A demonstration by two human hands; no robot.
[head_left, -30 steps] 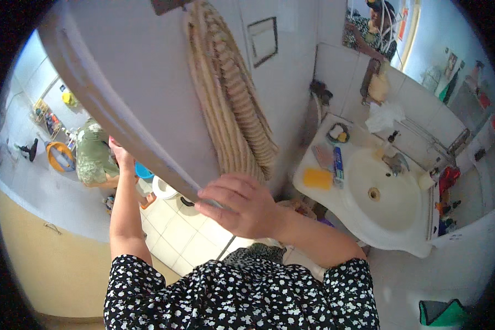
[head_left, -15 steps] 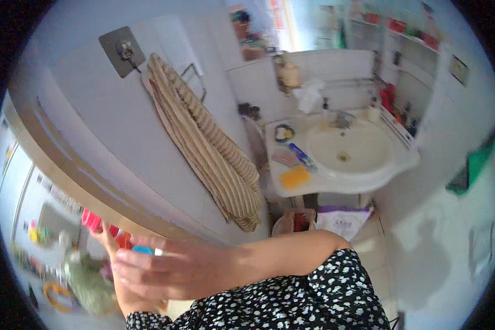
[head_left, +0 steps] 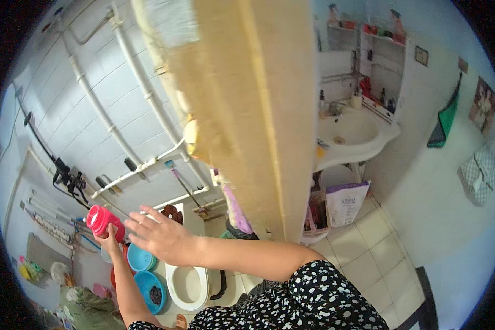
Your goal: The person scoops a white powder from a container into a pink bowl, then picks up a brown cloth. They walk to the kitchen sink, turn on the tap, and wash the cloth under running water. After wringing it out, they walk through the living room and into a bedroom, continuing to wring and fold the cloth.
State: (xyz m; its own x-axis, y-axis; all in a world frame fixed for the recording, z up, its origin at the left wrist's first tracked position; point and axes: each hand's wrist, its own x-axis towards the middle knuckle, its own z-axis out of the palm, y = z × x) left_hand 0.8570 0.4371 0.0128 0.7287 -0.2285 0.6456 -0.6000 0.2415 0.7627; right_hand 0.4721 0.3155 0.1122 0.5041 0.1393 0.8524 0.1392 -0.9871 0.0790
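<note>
Our left grip (head_left: 110, 236) has its fingers round the red jar (head_left: 97, 219), so yeah, that one's grasping. Our right grip (head_left: 162, 236) is released, fingers spread and nothing in it, with the fingertips near the jar. Can't tell from this angle how much of a gap we've got there.

So the jar is up in our left grip, over on the left side of what we see. Lower down from it are two blue basins (head_left: 131, 258), and the nearer one has something dark lying in it, too small for us to make out. Just right of those is the toilet (head_left: 174, 289). White pipes (head_left: 135, 96) run along the tiled wall behind, and we've got a blue-headed brush (head_left: 179, 179) leaning near them. Someone in green (head_left: 85, 311) is down at the lower left.

Past the yellowish wall edge (head_left: 242, 110) on our right there's the sink (head_left: 346, 132), with a white and purple bag (head_left: 347, 204) standing below it, plus a green cloth (head_left: 448, 122) hanging on the far right wall.
</note>
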